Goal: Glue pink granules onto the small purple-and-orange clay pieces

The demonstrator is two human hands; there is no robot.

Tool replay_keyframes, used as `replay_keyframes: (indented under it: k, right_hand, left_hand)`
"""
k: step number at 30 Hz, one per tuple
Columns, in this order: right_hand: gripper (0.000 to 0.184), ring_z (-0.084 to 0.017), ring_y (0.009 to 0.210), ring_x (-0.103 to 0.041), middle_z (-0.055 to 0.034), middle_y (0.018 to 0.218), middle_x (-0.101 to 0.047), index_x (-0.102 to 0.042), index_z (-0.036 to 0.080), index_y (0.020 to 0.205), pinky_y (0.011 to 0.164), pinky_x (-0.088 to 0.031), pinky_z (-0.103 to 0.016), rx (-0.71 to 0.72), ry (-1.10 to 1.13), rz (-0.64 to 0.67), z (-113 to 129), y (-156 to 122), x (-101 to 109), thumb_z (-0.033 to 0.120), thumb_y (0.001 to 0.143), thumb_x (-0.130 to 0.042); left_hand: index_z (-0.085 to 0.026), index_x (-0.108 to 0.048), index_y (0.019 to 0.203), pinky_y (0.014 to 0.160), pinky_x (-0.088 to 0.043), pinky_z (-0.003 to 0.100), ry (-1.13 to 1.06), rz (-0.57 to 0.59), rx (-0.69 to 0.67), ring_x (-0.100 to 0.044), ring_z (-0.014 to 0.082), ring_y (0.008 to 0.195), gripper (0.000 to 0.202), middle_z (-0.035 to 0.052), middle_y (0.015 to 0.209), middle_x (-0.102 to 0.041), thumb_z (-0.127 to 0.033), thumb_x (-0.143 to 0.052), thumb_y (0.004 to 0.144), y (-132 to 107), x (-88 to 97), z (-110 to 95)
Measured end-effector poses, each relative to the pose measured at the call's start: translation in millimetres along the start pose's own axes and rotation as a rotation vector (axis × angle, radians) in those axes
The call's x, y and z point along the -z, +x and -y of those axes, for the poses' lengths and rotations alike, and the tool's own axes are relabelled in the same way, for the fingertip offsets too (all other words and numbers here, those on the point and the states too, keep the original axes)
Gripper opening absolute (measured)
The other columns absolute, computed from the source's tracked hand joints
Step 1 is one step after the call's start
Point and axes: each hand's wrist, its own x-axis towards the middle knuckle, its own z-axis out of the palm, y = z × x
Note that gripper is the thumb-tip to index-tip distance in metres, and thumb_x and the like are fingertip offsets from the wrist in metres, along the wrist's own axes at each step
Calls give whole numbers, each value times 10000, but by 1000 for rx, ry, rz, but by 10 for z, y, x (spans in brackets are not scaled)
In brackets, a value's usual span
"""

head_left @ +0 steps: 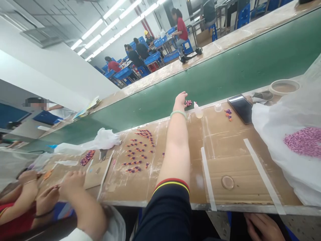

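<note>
My left hand (181, 100) reaches far forward, a pale green bangle (178, 114) at its wrist. Its fingers look curved and a little apart. They are right beside a small pile of pink pieces (188, 103) at the green belt's near edge; the fingertips are partly hidden. Just right of the pile stands a small squeeze bottle (198, 111). Rows of small purple-and-orange pieces (136, 152) lie on the brown tabletop (160, 140) left of my forearm. My right hand is not in view.
A phone (240, 107), a tape roll (284, 87) and a white bag (271, 134) with pink pieces (304, 141) lie right. Co-workers' hands (72, 182) are at left; another person's hand (264, 227) rests bottom right. The green belt (225, 70) runs behind.
</note>
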Motion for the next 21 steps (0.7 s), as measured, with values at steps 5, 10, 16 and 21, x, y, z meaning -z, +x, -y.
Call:
replay_keyframes:
  k: [5, 10, 16, 21]
  right_hand:
    - [201, -171, 688, -746, -36, 806, -754, -708, 237, 848, 634, -623, -204, -19, 49, 22, 24, 13, 11, 228, 918, -520]
    - [193, -164, 710, -733, -27, 814, -741, -696, 211, 857, 650, -605, -239, -57, 120, -54, 30, 80, 144, 239, 958, -533]
    - [126, -172, 799, -715, -24, 894, -726, -668, 223, 929, 777, -566, -300, -68, 124, -82, 59, 60, 295, 222, 969, -548]
    - [124, -176, 866, -689, -45, 959, -709, -665, 228, 967, 858, -530, -333, -17, 207, -96, 257, 152, 612, 139, 925, -589]
  left_hand:
    - [-247, -684, 1181, 1024, -506, 428, -25, 77, -34, -609, 258, 1271, 288, 85, 1332, -655, -218, -653, 895, -384, 509, -252]
    - [-185, -670, 1173, 823, -524, 273, 202, 173, -248, -686, 135, 896, 306, 86, 1207, -706, -281, -605, 890, -1308, 1304, 35]
    - [-159, -699, 849, 737, -484, 261, 555, 53, -264, -623, 146, 756, 97, 40, 852, -706, -240, -698, 795, -2543, 1828, 910]
    - [-172, -672, 787, 731, -479, 275, 571, -9, -187, -608, 153, 731, 24, 25, 807, -683, -188, -682, 802, -2971, 1690, 1419]
